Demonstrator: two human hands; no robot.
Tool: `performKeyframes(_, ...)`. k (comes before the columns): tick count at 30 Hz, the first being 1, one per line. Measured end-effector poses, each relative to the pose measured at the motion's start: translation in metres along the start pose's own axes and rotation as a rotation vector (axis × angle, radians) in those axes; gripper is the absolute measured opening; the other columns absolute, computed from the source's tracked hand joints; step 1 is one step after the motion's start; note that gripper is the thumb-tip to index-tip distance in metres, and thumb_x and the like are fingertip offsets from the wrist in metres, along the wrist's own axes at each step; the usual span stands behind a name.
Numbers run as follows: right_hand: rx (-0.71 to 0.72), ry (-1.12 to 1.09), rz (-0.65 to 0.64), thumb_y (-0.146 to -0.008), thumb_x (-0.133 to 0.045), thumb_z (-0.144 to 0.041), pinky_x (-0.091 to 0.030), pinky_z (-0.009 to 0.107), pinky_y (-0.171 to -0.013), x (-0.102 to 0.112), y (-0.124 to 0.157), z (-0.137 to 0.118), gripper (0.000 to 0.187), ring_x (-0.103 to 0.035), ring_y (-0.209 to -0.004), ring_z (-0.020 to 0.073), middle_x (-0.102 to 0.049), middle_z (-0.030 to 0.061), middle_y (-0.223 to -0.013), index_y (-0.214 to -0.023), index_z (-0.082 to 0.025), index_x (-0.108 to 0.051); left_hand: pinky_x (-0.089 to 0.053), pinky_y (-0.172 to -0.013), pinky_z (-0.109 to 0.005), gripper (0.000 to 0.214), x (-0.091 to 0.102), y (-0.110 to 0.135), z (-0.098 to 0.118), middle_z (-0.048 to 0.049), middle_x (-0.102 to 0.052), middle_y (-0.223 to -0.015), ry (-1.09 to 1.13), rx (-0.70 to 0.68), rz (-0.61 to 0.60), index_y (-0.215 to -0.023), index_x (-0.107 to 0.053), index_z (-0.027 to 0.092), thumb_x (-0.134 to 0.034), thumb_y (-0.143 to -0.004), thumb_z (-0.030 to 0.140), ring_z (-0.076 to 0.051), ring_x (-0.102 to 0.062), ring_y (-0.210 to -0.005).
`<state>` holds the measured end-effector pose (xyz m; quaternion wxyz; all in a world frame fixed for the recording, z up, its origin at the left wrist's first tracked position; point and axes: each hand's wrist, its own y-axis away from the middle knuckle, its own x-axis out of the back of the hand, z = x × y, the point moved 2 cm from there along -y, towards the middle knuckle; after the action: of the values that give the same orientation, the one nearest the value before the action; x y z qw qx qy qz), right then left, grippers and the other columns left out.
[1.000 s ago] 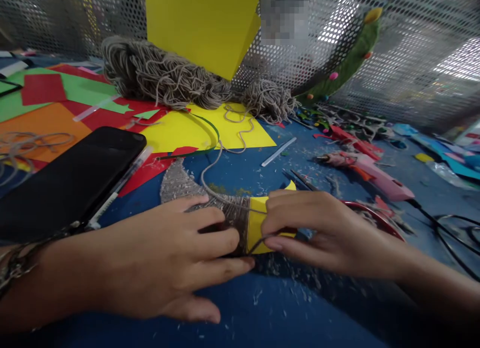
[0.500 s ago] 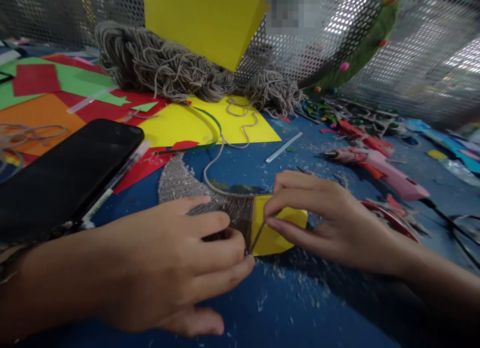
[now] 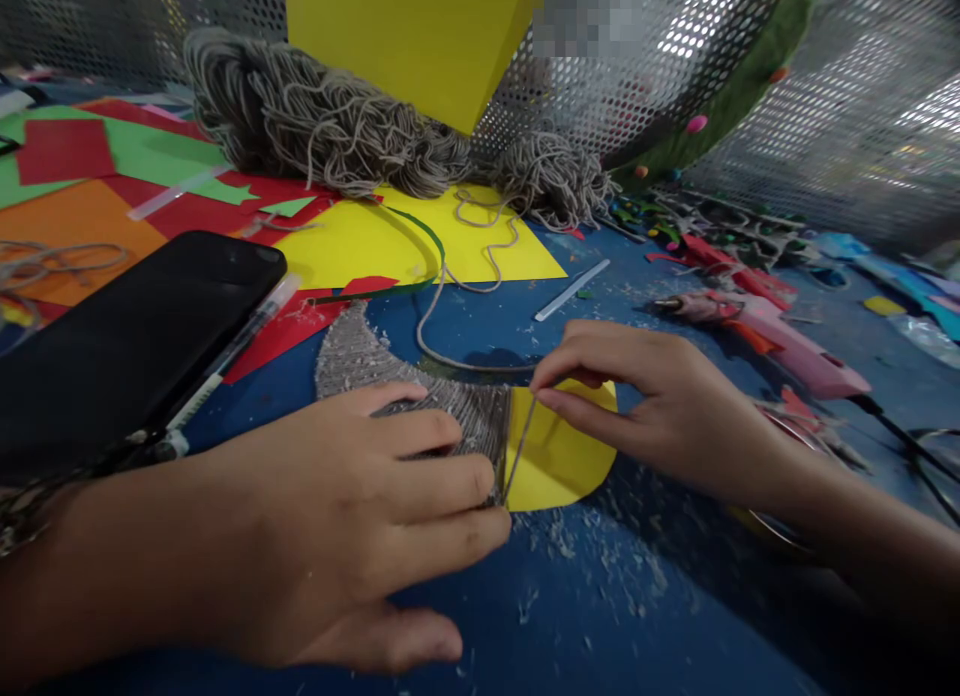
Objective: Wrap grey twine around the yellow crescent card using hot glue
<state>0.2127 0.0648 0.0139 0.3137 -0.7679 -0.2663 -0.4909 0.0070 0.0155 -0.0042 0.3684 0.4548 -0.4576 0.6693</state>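
Observation:
A curved yellow paper piece [image 3: 570, 456] lies on the blue table, its left part covered with close rows of grey yarn [image 3: 352, 351]. My left hand [image 3: 375, 516] rests spread over the yarn-covered part, fingertips at the edge of the rows. Between thumb and forefinger, my right hand [image 3: 630, 396] pinches a grey yarn strand [image 3: 523, 441] above the bare yellow end. This strand runs down to the lower edge of the piece, near my left fingertips. From the pinch its loose length loops back across the table to the yellow sheet [image 3: 345, 246].
A black phone [image 3: 150, 346] and a pen [image 3: 225, 366] lie at left, by coloured paper. Grey yarn skeins [image 3: 322, 116] sit at the back. A pink glue gun [image 3: 787, 341] with a cord lies right, near a clear glue stick [image 3: 572, 290].
My right hand has risen slightly away from me, drawing the strand straighter and more upright across the yellow paper. My left fingers have flattened a little, staying on the piece.

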Motion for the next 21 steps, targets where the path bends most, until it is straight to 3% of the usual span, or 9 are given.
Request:
performKeyframes(8,-0.095,0.001,-0.002,-0.085,-0.052,-0.027,-0.039,0.022,-0.058,-0.005,-0.003,0.005,0.013,-0.052,-0.065,0.0099,-0.059,0.0007,-0.073,-0.077,-0.019,-0.058,-0.035,-0.093,-0.039,0.031,-0.003,0.002,0.000,-0.0004,-0.065,-0.104,0.010,0.017,0.007,-0.111,-0.057,0.020,-0.043,-0.091,0.040,-0.021,-0.056,-0.092)
performKeyframes(21,-0.109,0.051,-0.028,-0.083,-0.052,-0.022,-0.039,0.024,-0.060,-0.007,-0.012,0.004,0.011,-0.053,-0.068,0.0121,-0.059,0.0023,-0.073,-0.074,-0.018,-0.057,-0.035,-0.092,-0.040,0.034,0.000,0.001,0.001,-0.0026,-0.065,-0.104,0.037,0.026,0.006,-0.111,-0.057,0.020,-0.041,-0.092,0.043,-0.022,-0.056,-0.093)
